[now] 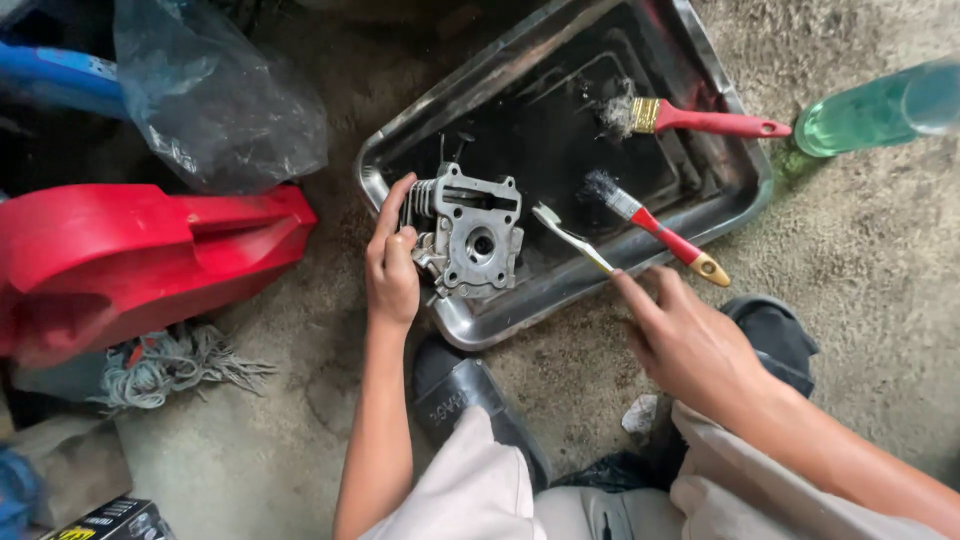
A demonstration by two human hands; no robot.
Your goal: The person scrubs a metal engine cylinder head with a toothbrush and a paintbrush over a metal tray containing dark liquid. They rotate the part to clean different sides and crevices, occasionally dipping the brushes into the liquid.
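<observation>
Head view: left hand (392, 268) fingers curled tight round the grey finned metal cylinder head (470, 235), standing it upright in the dirty steel tray (520, 300). Right hand (690, 345) pinches the white toothbrush (570, 237), bristles just beside the casting. Looks like scrubbing; next, bristles onto the face.

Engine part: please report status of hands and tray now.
Left hand grips engine part over metal tray. Right hand holds toothbrush. Two red brushes lie nearby.

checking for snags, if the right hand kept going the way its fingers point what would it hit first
The right hand points up-left at the toothbrush leaning on the metal tray rim; its fingertips look already on the handle. Beyond that lies the engine part the left hand holds, though depth is unclear.
</observation>
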